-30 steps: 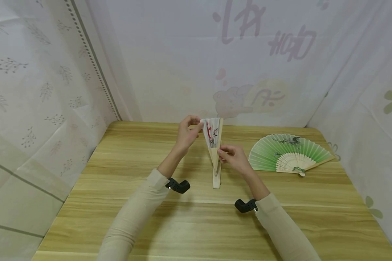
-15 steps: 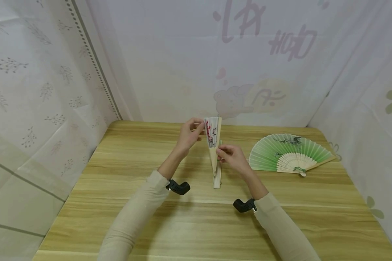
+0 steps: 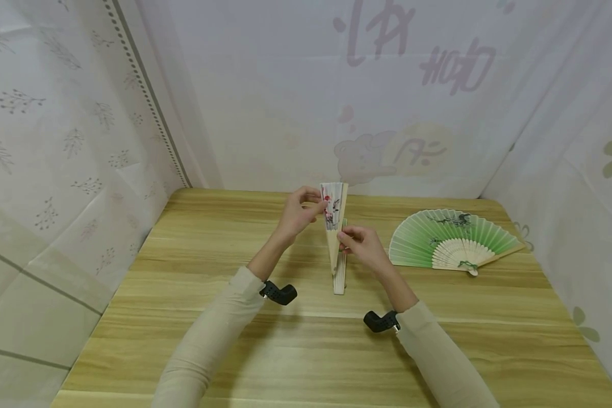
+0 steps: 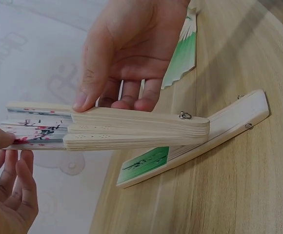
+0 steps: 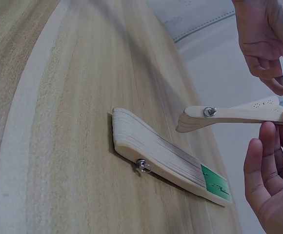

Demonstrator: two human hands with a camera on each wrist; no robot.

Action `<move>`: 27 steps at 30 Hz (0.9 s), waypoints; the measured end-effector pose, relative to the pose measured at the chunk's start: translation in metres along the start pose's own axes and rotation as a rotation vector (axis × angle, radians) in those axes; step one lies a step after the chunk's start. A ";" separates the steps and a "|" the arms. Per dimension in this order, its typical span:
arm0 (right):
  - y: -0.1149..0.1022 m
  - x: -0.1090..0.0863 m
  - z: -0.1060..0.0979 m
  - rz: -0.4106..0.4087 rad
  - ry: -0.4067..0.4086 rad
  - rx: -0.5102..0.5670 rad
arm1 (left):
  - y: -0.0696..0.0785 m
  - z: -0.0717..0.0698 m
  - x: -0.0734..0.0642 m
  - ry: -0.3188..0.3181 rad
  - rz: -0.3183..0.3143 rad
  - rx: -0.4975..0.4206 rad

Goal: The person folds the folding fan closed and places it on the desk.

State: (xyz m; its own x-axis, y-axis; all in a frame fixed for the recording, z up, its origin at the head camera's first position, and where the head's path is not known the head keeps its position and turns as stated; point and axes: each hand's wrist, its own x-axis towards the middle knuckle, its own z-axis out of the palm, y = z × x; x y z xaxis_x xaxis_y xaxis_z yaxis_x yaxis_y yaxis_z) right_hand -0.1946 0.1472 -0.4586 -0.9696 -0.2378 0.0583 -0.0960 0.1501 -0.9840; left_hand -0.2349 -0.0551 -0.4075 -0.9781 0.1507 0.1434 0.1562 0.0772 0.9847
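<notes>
A white folding fan (image 3: pixel 334 243) with red blossoms and pale wooden ribs is held up, nearly folded, its pivot end lowest. My left hand (image 3: pixel 302 214) pinches the printed leaf near its top, thumb on the front. Lower down, my right hand (image 3: pixel 364 246) grips the outer stick between thumb and fingers. The left wrist view shows the fan's ribs (image 4: pixel 136 134) stacked close, the leaf's pleats slightly spread. Below it, a folded green fan (image 5: pixel 156 141) lies on the table, partly hidden by the held fan in the head view.
A green fan (image 3: pixel 449 232) lies spread on the right side of the wooden table (image 3: pixel 306 351). White printed curtains (image 3: pixel 265 102) hang behind the table's back edge and along both sides. A black wrist camera (image 3: pixel 279 293) sits on each forearm.
The white fan has narrowed as its left edge came in toward the right stick. My left hand has shifted right with it, its thumb now farther over the leaf. My right hand has barely moved.
</notes>
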 end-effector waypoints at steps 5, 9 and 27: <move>0.000 -0.001 -0.002 -0.014 -0.020 0.003 | -0.001 0.000 0.001 0.020 0.018 0.012; 0.000 -0.002 -0.003 -0.021 -0.035 -0.006 | -0.001 -0.001 0.001 0.021 0.029 0.025; -0.008 -0.003 0.000 -0.011 -0.071 -0.027 | -0.002 -0.002 -0.001 0.002 0.028 0.004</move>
State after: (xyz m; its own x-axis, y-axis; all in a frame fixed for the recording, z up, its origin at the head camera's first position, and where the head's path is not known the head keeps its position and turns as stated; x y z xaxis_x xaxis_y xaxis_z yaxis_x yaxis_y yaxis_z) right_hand -0.1914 0.1468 -0.4509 -0.9502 -0.3065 0.0562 -0.1136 0.1727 -0.9784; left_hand -0.2344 -0.0569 -0.4090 -0.9736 0.1509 0.1710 0.1840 0.0769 0.9799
